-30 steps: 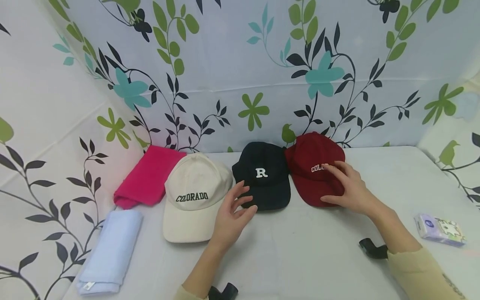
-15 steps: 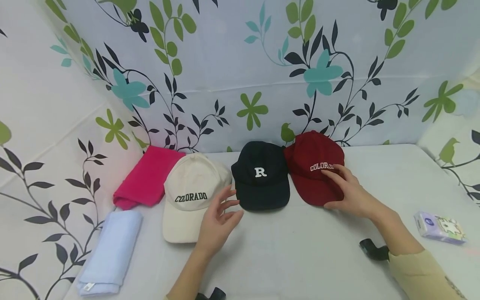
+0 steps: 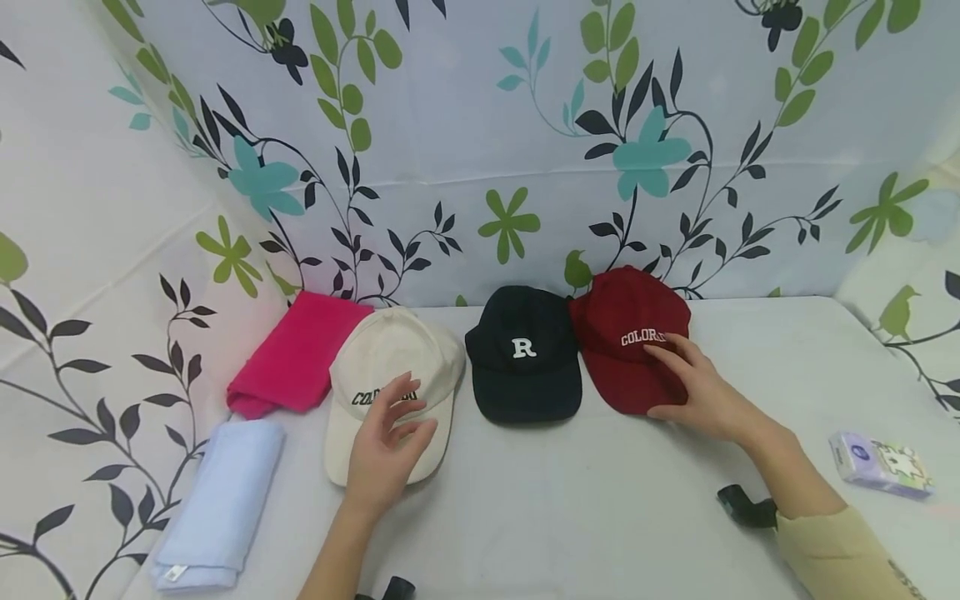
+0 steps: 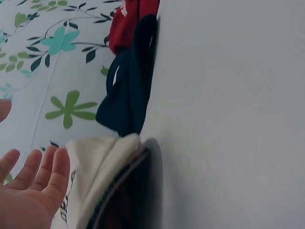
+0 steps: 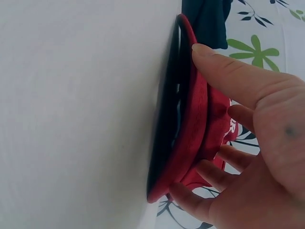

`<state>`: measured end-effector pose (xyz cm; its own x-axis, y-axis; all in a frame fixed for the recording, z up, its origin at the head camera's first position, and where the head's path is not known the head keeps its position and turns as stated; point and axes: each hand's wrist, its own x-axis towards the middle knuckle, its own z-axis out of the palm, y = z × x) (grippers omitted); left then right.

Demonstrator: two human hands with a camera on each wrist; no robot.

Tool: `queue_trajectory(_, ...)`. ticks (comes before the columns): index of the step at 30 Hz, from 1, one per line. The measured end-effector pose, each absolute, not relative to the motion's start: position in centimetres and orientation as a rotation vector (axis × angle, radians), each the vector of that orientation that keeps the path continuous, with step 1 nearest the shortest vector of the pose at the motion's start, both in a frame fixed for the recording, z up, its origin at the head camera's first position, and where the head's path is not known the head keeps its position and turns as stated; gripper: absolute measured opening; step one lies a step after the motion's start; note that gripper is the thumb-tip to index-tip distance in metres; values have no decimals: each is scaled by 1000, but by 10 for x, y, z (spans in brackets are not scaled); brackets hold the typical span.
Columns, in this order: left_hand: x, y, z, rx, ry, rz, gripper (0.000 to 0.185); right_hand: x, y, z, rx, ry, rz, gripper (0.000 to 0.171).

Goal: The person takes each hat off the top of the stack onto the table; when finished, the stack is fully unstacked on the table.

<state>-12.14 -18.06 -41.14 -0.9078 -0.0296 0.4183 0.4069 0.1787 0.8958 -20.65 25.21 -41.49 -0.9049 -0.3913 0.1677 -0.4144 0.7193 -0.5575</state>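
Three caps stand in a row on the white table. The cream cap with black lettering is on the left, the black cap with a white R in the middle, the maroon cap on the right. My left hand is over the cream cap's brim with relaxed, spread fingers and covers part of the lettering; whether it touches is unclear. In the left wrist view the left hand is beside the cream cap. My right hand rests on the maroon cap's brim. In the right wrist view, its thumb lies along the maroon cap.
A folded pink cloth lies at the back left, with a folded light blue cloth in front of it. A small tissue packet sits at the right. Floral curtains close in the table at the back and both sides.
My left hand has moved left, from the black cap's brim to over the cream cap. The right hand has stayed on the maroon cap.
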Motion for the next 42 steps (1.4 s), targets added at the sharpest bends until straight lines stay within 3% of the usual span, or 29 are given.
queue_trajectory(10, -115, -209, -410, -285, -2003, -1722, 57, -211, 249, -416, 676, -2855, 930, 88)
queue_trajectory(26, -110, -255, -419, 113, -2033, -1578, 51, -202, 240, -412, 611, -2759, 932, 76)
queue_trajectory(42, -103, -271, -415, 273, -2241, -1455, 51, -208, 186, -391, 789, -2606, 967, 69)
